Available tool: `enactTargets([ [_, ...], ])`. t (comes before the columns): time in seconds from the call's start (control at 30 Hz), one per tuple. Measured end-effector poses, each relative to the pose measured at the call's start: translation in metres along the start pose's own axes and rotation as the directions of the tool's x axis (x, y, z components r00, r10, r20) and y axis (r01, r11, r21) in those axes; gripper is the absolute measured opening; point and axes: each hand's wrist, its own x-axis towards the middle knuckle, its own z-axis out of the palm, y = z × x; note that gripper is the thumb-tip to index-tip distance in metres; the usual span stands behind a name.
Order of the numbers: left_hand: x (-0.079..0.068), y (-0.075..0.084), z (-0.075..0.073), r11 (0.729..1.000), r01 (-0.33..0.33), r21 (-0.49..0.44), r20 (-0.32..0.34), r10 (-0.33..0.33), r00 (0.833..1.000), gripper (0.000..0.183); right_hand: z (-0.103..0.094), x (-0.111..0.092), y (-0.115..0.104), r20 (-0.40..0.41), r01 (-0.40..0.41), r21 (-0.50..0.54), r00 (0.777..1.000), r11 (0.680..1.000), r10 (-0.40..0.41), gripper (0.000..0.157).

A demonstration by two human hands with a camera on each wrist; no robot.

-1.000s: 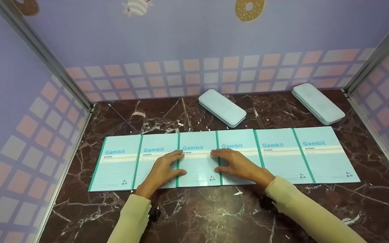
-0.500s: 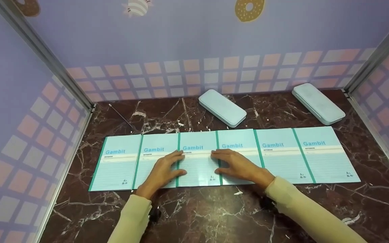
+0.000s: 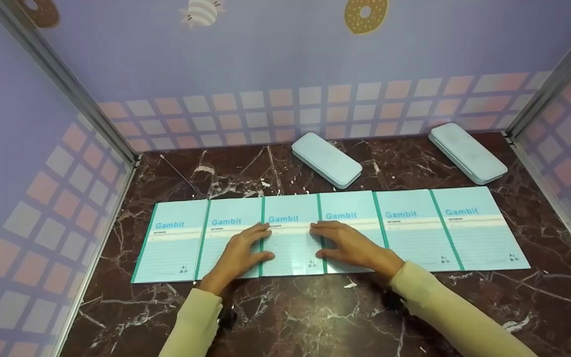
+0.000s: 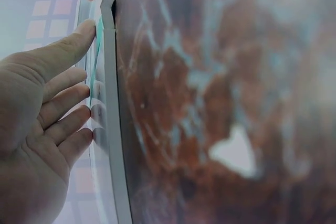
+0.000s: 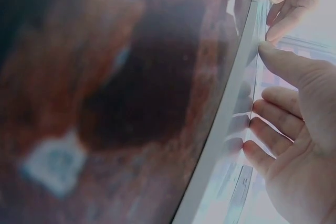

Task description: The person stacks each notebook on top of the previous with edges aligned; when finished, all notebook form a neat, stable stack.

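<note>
Several pale blue Gambit notebooks with green spines lie side by side in a row on the dark marbled table. My left hand (image 3: 238,255) rests on the second notebook (image 3: 231,210) from the left, its fingertips reaching the green edge of the third notebook (image 3: 293,248). On the other side of that third notebook, my right hand (image 3: 350,243) lies over the fourth notebook (image 3: 345,201), fingertips at its spine. In both wrist views the fingers are extended and the fingertips touch the covers. Neither hand grips anything. The palms hide parts of the covers beneath.
Behind the row lie two light blue tin cases, one tin case (image 3: 326,159) near the middle and another tin case (image 3: 468,152) at the right. A thin dark stick (image 3: 178,171) lies at the back left. White scraps dot the table (image 3: 285,317). Patterned walls enclose three sides.
</note>
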Motion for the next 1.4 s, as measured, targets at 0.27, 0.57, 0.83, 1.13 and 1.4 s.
enactTargets([
  [0.27,-0.001,0.001,0.0,1.0,0.002,0.012,-0.003,-0.002,1.0,0.058,0.0,0.001,-0.001,0.003,-0.002,-0.011,1.0,1.0,0.002,0.058],
  [0.57,-0.001,0.002,0.0,1.0,0.01,0.016,0.004,-0.01,1.0,0.061,0.0,0.001,0.0,-0.004,0.021,-0.018,1.0,1.0,-0.021,0.058],
  [0.83,-0.004,0.004,-0.001,1.0,0.006,0.017,0.019,-0.006,1.0,0.061,0.001,-0.001,-0.001,-0.018,0.029,-0.02,0.999,0.999,-0.029,0.058],
  [1.13,-0.008,0.006,0.0,1.0,0.001,0.019,0.016,-0.002,1.0,0.061,0.002,-0.003,-0.005,-0.016,0.034,-0.027,0.999,0.999,-0.034,0.059],
  [1.4,-0.012,0.007,0.0,1.0,-0.011,0.014,0.025,0.01,1.0,0.061,0.003,-0.005,-0.008,-0.02,0.052,-0.03,0.998,0.998,-0.053,0.059],
])
